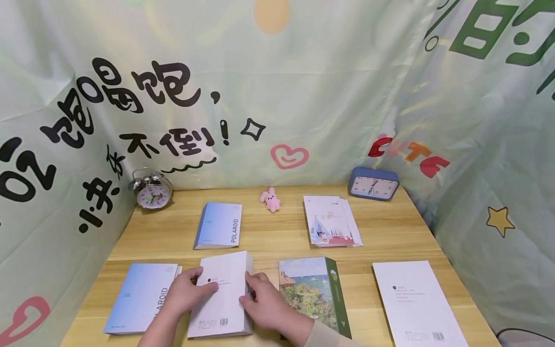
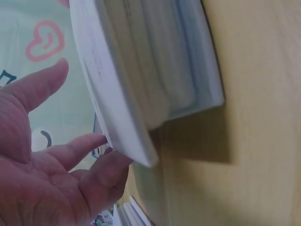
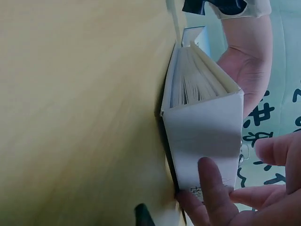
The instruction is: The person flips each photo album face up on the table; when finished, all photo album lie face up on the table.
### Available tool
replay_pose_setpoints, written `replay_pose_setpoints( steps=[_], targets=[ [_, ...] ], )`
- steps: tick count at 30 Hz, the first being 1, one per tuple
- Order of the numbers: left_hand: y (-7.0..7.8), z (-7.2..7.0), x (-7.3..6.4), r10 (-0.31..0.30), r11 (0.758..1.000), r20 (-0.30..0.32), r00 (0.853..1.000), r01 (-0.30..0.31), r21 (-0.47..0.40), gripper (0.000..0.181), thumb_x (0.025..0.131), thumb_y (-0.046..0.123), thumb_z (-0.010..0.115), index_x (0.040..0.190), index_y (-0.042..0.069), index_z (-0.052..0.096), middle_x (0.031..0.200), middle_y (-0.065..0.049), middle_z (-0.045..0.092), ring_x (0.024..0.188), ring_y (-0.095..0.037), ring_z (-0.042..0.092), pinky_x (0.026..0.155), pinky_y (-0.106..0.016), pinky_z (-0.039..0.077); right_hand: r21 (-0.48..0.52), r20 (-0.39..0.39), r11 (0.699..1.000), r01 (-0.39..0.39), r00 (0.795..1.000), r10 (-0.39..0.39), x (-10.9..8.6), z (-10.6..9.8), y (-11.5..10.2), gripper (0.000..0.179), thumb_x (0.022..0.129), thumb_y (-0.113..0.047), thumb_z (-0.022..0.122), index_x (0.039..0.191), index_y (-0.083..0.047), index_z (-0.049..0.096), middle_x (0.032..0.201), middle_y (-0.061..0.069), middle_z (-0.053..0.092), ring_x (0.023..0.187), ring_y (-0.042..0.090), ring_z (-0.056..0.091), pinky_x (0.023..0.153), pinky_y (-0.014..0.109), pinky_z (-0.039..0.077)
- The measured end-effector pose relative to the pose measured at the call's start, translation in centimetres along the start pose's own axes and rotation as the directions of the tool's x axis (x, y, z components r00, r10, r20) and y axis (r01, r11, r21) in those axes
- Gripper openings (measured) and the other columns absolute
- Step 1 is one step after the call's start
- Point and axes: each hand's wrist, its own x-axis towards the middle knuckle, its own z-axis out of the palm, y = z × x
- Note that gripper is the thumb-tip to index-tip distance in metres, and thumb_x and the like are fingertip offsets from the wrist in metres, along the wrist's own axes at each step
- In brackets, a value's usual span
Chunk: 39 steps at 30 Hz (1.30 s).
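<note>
Left hand [image 1: 184,291]: thumb spread, fingers loose, tips at edge of white album [image 1: 223,303], lower centre-left of head frame. Right hand [image 1: 266,301]: fingers unclenched against spine.

Risk: lifting left edge alone may swing cover open.

Count: white albums 2 (second white album [image 1: 420,301] lower right), POLAROID albums [image 1: 134,294] [image 1: 221,224] 2, tent-picture album [image 1: 328,217] 1, landscape album [image 1: 310,289] 1, clocks [image 1: 153,195] [image 1: 374,185] 2, pink toy [image 1: 271,200] 1.

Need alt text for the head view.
A person's left hand and right hand touch opposite sides of a thick white book. Five other books lie around it on a wooden table, with a silver alarm clock, small pink toy and blue clock along the back.
</note>
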Motion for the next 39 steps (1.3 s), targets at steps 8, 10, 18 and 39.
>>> replay_pose_setpoints(
  steps=[8, 10, 18, 39],
  targets=[
    [0.3, -0.1, -0.1, -0.008, 0.999, 0.011, 1.0, 0.009, -0.033, 0.089, 0.084, 0.034, 0.091, 0.145, -0.016, 0.051, 0.145, -0.038, 0.053, 0.134, -0.055, 0.052, 0.108, -0.062, 0.047, 0.187, -0.115, 0.982, 0.026, 0.993, -0.004, -0.1, 0.1, 0.0, 0.055, 0.094, 0.0, 0.073, 0.146, 0.004, 0.057, 0.121, 0.011, 0.056, 0.088, 0.015, 0.055, 0.069, 0.023, 0.051],
    [0.4, 0.0, -0.2, -0.003, 0.999, 0.013, 1.0, 0.004, -0.045, 0.087, 0.085, 0.033, 0.09, 0.145, -0.016, 0.051, 0.145, -0.038, 0.053, 0.134, -0.055, 0.052, 0.109, -0.061, 0.047, 0.204, -0.129, 0.978, 0.037, 0.992, -0.011, 0.0, -0.2, -0.1, 0.054, 0.093, 0.002, 0.074, 0.144, 0.0, 0.061, 0.122, 0.01, 0.056, 0.088, 0.015, 0.056, 0.068, 0.023, 0.052],
    [0.5, 0.7, -0.3, -0.006, 0.987, 0.026, 1.0, 0.011, -0.162, 0.078, 0.091, 0.03, 0.085, 0.144, -0.017, 0.051, 0.138, -0.038, 0.059, 0.129, -0.053, 0.057, 0.099, -0.053, 0.057, 0.272, -0.109, 0.958, 0.091, 0.992, -0.063, 0.1, -1.7, -0.7, 0.059, 0.087, 0.002, 0.079, 0.143, 0.001, 0.062, 0.137, 0.021, 0.06, 0.085, 0.018, 0.058, 0.063, 0.021, 0.053],
    [1.2, 1.5, -0.9, -0.082, 0.977, 0.07, 0.994, 0.094, -0.19, 0.081, 0.097, 0.053, 0.074, 0.142, -0.012, 0.057, 0.133, -0.031, 0.065, 0.097, -0.028, 0.07, 0.068, -0.041, 0.063, 0.157, -0.123, 0.986, 0.064, 0.991, -0.045, 0.2, -2.9, -1.2, 0.06, 0.087, -0.01, 0.087, 0.138, 0.008, 0.064, 0.125, 0.013, 0.065, 0.082, 0.014, 0.063, 0.065, 0.026, 0.056]
  ],
)
